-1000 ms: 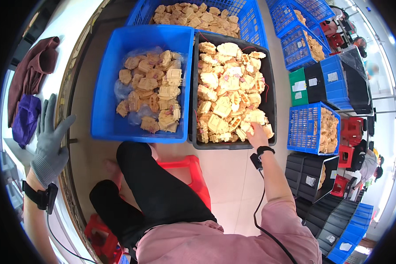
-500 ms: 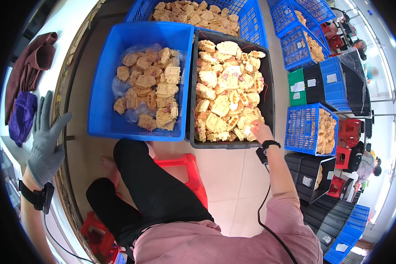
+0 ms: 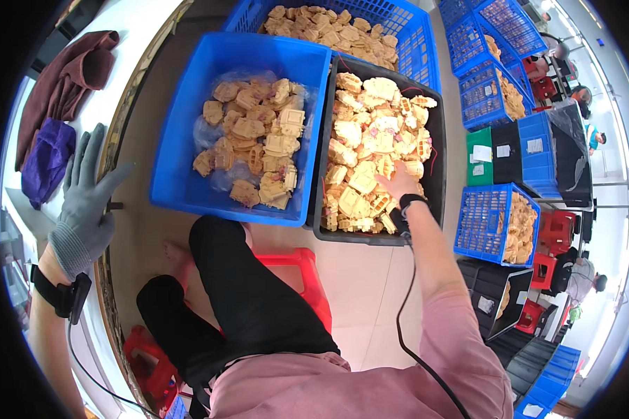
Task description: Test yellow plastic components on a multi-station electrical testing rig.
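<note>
My left hand (image 3: pixel 87 199), in a grey glove, lies with its fingers stretched out at the edge of the white table. It holds nothing. A purple cloth (image 3: pixel 47 162) is beside its fingertips. My bare right hand (image 3: pixel 400 183) is inside a black bin (image 3: pixel 370 239), on a heap of pale yellow moulded plastic parts (image 3: pixel 363 178). Its visible fingers are spread over the parts, and the fingertips are partly lost among them. Left of this bin stands a blue bin (image 3: pixel 168 153) with similar parts and clear plastic film in it.
Behind both bins is a blue mesh crate (image 3: pixel 419 42) full of parts. A brown cloth (image 3: pixel 70 84) lies on the table (image 3: pixel 129 31). Red stools (image 3: pixel 307 279) stand by my legs. At the right are more crates (image 3: pixel 482 223), stacked bins and people. A cable runs from my right wrist.
My right hand has moved from the bin's near right corner further in, toward the middle of the heap, and its fingers have spread. The whole view has shifted slightly. My left hand stays stretched out.
</note>
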Demonstrator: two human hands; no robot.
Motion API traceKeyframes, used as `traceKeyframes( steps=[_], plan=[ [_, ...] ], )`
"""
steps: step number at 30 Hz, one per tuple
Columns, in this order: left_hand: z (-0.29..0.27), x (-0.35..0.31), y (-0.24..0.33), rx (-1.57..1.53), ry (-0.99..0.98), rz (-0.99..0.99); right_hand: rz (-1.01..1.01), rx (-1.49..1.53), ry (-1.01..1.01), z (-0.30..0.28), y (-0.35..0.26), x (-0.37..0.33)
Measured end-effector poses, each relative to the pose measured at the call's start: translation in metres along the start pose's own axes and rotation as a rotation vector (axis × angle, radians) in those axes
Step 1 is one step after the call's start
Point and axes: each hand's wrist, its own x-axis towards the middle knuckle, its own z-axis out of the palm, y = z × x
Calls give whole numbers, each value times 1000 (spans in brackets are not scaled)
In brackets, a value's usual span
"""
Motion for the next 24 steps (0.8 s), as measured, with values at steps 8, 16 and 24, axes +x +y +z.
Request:
traceKeyframes(
  steps=[8, 16, 24],
  plan=[
    [1, -2, 0, 43, -1, -15, 281, 888, -87, 18, 53, 0],
    [-10, 1, 10, -63, -27, -41, 322, 1151, -94, 13, 64, -39],
    [-39, -16, 68, -520, 138, 155, -395, 1182, -201, -56, -80, -144]
  ],
)
